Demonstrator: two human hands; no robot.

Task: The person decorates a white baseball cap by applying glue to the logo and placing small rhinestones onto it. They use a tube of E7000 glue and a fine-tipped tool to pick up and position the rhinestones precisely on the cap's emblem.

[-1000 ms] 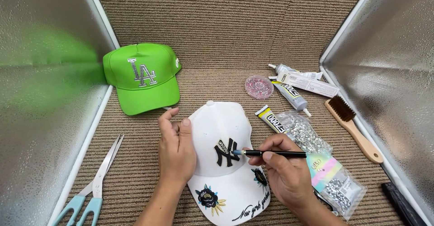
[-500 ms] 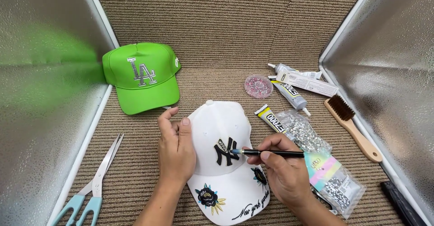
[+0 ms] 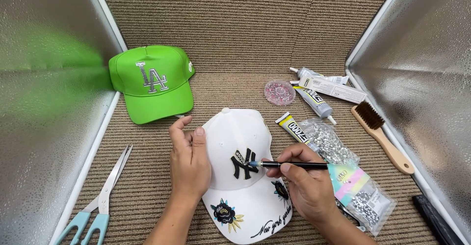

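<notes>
A white cap point(image 3: 243, 142) with a black embroidered emblem and flower patches lies in front of me, brim toward me. My left hand point(image 3: 189, 164) rests flat on the cap's left side and holds it down. My right hand point(image 3: 306, 183) grips a thin black pen-like tool point(image 3: 294, 165). Its pale blue tip touches the emblem, where a short row of small shiny stones sits on the upper left stroke.
A bright green cap point(image 3: 152, 83) with a silver emblem lies at the back left. Scissors point(image 3: 100, 201) lie at the left. To the right are a pink dish of stones point(image 3: 279, 92), glue tubes point(image 3: 316, 100), bags of rhinestones point(image 3: 326, 139), and a wooden brush point(image 3: 382, 137). Silver walls flank both sides.
The pen tip has shifted slightly left onto the emblem. My left hand has stayed in place on the cap.
</notes>
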